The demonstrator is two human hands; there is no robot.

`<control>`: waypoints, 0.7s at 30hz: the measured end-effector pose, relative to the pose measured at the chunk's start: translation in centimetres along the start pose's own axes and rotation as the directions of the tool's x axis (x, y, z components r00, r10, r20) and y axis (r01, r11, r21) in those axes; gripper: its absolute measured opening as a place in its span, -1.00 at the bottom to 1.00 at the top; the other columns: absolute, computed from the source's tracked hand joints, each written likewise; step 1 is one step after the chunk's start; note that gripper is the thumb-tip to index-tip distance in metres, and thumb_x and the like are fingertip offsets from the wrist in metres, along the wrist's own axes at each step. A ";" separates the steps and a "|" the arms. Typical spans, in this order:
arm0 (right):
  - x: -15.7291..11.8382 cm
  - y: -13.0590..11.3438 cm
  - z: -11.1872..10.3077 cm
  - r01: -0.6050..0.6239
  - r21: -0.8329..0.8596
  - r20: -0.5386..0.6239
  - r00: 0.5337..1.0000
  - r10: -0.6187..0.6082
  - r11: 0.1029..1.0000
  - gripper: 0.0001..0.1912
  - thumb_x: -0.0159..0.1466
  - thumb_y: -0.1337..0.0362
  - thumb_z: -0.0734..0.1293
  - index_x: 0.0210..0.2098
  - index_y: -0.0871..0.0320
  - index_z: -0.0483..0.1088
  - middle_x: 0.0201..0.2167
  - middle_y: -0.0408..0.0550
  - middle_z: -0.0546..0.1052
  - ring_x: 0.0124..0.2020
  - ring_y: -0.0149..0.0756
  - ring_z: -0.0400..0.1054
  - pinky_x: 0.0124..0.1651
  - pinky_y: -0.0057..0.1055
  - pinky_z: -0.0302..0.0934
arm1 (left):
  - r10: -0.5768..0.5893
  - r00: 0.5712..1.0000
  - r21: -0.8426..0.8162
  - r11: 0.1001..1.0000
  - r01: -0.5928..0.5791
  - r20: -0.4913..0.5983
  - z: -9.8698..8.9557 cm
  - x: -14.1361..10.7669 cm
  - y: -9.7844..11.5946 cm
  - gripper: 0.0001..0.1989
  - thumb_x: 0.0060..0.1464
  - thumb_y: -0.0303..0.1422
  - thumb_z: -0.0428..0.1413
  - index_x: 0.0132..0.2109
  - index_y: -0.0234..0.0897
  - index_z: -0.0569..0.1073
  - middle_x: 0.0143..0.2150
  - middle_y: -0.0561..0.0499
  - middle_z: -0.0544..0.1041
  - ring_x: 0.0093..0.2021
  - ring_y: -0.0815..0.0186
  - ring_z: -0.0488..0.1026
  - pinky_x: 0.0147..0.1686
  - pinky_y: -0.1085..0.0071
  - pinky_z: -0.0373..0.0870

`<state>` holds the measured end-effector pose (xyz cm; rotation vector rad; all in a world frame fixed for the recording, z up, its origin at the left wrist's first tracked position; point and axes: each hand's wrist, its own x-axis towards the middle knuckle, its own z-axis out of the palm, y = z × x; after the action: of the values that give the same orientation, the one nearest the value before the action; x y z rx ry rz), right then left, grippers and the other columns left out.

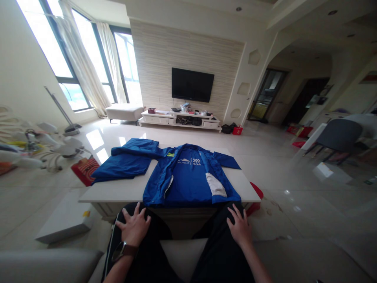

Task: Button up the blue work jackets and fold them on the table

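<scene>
My left hand (pixel 135 226) lies on my left knee with its fingers spread and nothing in it; a watch (pixel 124 250) is on that wrist. On the other knee rests my right hand (pixel 239 225), fingers apart and also holding nothing. Just beyond both knees a blue jacket (pixel 188 179) is laid out open on a white coffee table (pixel 250 188), showing white pocket linings and mirrored-looking white lettering inside. Its left-side sleeve reaches toward a second blue garment (pixel 123 165), folded or bunched at the table's left, whose kind I cannot tell. Neither hand touches the cloth.
A white box (pixel 66 218) sits on the floor at the left, near a red patterned bag (pixel 85 171). Something red (pixel 257 192) shows behind the table's right edge. Farther off are a TV stand (pixel 159 118), a bench (pixel 125 112) and a grey chair (pixel 338 135).
</scene>
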<state>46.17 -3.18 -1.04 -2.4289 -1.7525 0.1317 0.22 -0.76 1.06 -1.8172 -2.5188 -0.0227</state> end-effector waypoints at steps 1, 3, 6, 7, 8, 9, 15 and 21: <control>0.0 0.0 0.0 -0.001 -0.002 0.001 1.000 0.001 1.000 -0.42 0.39 0.05 0.12 0.38 -0.31 0.23 0.53 -0.45 -0.06 0.53 0.14 -0.27 0.33 0.27 0.12 | -0.001 1.000 -0.005 1.000 0.001 -0.002 0.1 0.0 0.0 -0.50 0.30 -0.14 -0.06 0.29 -0.01 0.48 0.55 0.02 0.09 0.48 -0.46 -0.16 0.22 -0.49 0.05; 0.1 0.0 -0.1 -0.004 -0.001 0.005 1.000 0.004 1.000 -0.42 0.38 0.05 0.12 0.38 -0.30 0.23 0.53 -0.45 -0.05 0.53 0.14 -0.27 0.33 0.28 0.11 | -0.002 1.000 -0.020 1.000 0.002 0.000 0.3 0.1 -0.1 -0.51 0.29 -0.14 -0.04 0.28 -0.01 0.49 0.55 0.02 0.09 0.48 -0.46 -0.16 0.22 -0.50 0.04; 0.1 -0.1 -0.2 -0.004 0.007 0.010 1.000 0.004 1.000 -0.41 0.38 0.05 0.12 0.39 -0.30 0.24 0.53 -0.43 -0.05 0.53 0.14 -0.27 0.33 0.27 0.13 | -0.002 1.000 -0.045 0.999 0.002 0.001 0.4 0.2 -0.2 -0.51 0.28 -0.15 -0.03 0.28 -0.01 0.49 0.54 0.02 0.11 0.49 -0.45 -0.17 0.23 -0.50 0.03; 0.1 -0.1 -0.2 -0.004 0.007 0.012 1.000 0.003 1.000 -0.42 0.39 0.06 0.12 0.39 -0.30 0.23 0.53 -0.42 -0.05 0.53 0.15 -0.27 0.33 0.27 0.13 | -0.003 1.000 -0.047 0.999 0.003 0.000 0.4 0.2 -0.2 -0.51 0.28 -0.15 -0.03 0.28 -0.01 0.49 0.54 0.02 0.11 0.49 -0.45 -0.18 0.23 -0.49 0.03; 0.0 -0.1 -0.2 -0.003 0.005 0.012 1.000 0.003 1.000 -0.42 0.39 0.06 0.12 0.39 -0.30 0.23 0.53 -0.41 -0.05 0.53 0.15 -0.27 0.32 0.27 0.13 | -0.004 1.000 -0.045 0.999 0.004 -0.002 0.3 0.2 -0.2 -0.51 0.28 -0.15 -0.02 0.28 -0.01 0.49 0.54 0.01 0.11 0.49 -0.44 -0.17 0.23 -0.49 0.03; 0.0 -0.1 -0.2 -0.003 0.002 0.011 1.000 0.003 1.000 -0.42 0.39 0.06 0.12 0.39 -0.30 0.24 0.53 -0.40 -0.05 0.53 0.16 -0.27 0.32 0.27 0.13 | -0.004 1.000 -0.042 0.999 0.004 -0.001 0.2 0.1 -0.1 -0.51 0.28 -0.15 -0.02 0.28 -0.01 0.49 0.54 0.01 0.10 0.49 -0.44 -0.17 0.24 -0.48 0.02; -0.1 -0.2 -0.4 0.002 0.009 0.000 1.000 -0.002 1.000 -0.42 0.39 0.06 0.12 0.38 -0.30 0.24 0.53 -0.42 -0.05 0.53 0.15 -0.27 0.30 0.26 0.17 | -0.006 1.000 -0.050 0.999 0.007 0.025 -0.8 -0.3 0.1 -0.51 0.27 -0.17 0.00 0.29 0.01 0.48 0.55 0.00 0.09 0.50 -0.44 -0.19 0.25 -0.46 0.00; -0.1 -0.2 -0.5 0.002 0.019 0.008 1.000 -0.002 1.000 -0.42 0.38 0.05 0.10 0.38 -0.29 0.25 0.53 -0.43 -0.05 0.53 0.15 -0.28 0.29 0.28 0.18 | -0.006 0.999 -0.042 0.999 0.007 0.034 -0.9 -0.3 0.1 -0.50 0.29 -0.16 -0.05 0.30 -0.01 0.47 0.55 0.03 0.09 0.49 -0.44 -0.19 0.25 -0.46 0.03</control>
<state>45.97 -3.28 -0.50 -2.4165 -1.7489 0.1570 0.40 -1.03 1.96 -1.8401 -2.5664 -0.0452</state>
